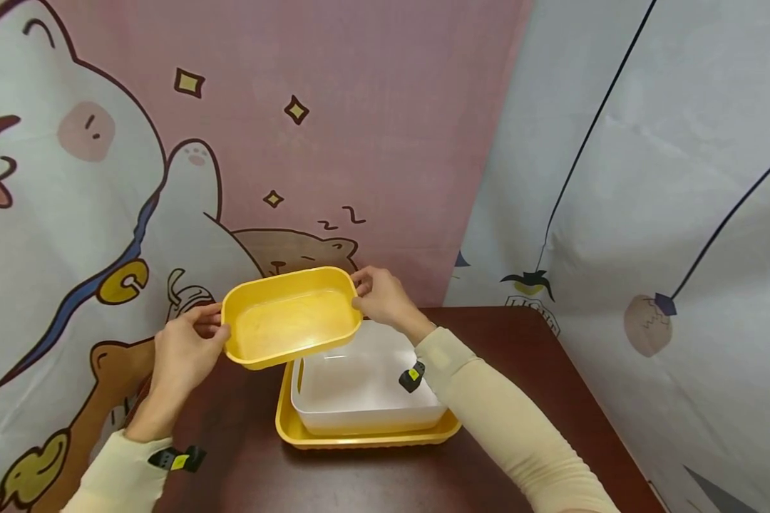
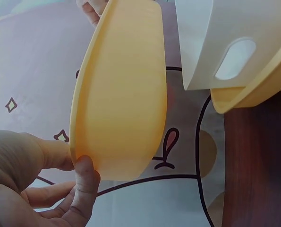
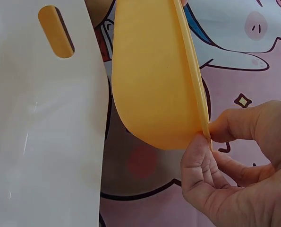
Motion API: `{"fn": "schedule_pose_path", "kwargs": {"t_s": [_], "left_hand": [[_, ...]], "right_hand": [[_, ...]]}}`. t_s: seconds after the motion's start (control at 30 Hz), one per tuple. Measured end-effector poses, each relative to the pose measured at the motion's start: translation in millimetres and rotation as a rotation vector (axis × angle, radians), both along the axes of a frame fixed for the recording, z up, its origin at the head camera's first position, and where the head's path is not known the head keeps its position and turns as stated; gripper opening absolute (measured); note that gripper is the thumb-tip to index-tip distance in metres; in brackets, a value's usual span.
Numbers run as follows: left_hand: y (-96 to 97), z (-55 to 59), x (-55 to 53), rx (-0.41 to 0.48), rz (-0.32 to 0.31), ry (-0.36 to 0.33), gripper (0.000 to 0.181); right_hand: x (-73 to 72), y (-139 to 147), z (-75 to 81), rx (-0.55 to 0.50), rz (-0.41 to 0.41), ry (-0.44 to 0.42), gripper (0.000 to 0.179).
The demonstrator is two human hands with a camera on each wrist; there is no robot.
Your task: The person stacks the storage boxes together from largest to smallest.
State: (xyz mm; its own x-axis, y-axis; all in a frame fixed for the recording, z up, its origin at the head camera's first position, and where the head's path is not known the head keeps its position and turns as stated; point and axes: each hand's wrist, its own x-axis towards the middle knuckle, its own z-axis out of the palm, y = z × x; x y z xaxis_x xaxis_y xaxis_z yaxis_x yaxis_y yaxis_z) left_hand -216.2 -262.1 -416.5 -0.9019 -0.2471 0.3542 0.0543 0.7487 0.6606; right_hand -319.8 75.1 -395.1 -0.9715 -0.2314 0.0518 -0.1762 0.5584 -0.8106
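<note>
Both hands hold up a small yellow tray, tilted so that its shallow inside faces the head camera. At its left end the left hand pinches the rim between thumb and fingers. The right hand pinches the rim at the opposite end, as the right wrist view also shows on the tray. Below and to the right, a white bin with an oval handle slot stands inside a larger yellow tray. The raised tray hangs apart from the table, overlapping the bin's far left corner in the head view.
A dark brown table carries the bin and large tray. Behind it hangs a pink cloth printed with cartoon animals, and a pale printed cloth hangs at the right. Each wrist wears a black strap.
</note>
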Motion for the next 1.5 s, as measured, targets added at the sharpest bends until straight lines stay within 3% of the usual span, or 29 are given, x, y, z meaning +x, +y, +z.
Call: {"fn": "schedule_pose_path", "kwargs": {"t_s": [0.5,0.8,1.13,1.5], "left_hand": [[23.9,-0.6,-7.0,0.011,-0.039,0.001,0.042],[32.8,3.0,-10.8,-0.006,-0.073,-0.002,0.042],[42.0,4.0,-14.9,-0.020,-0.119,-0.009,0.042],[51.9,3.1,-17.0,-0.030,-0.162,-0.050,0.041]], "right_hand": [[10.9,24.9,-7.7,0.026,-0.050,-0.006,0.048],[13.4,40.8,-10.2,0.028,-0.016,0.030,0.053],[16.8,55.5,-9.9,0.007,-0.017,-0.008,0.057],[18.2,70.0,-11.0,-0.023,-0.023,-0.034,0.048]]}}
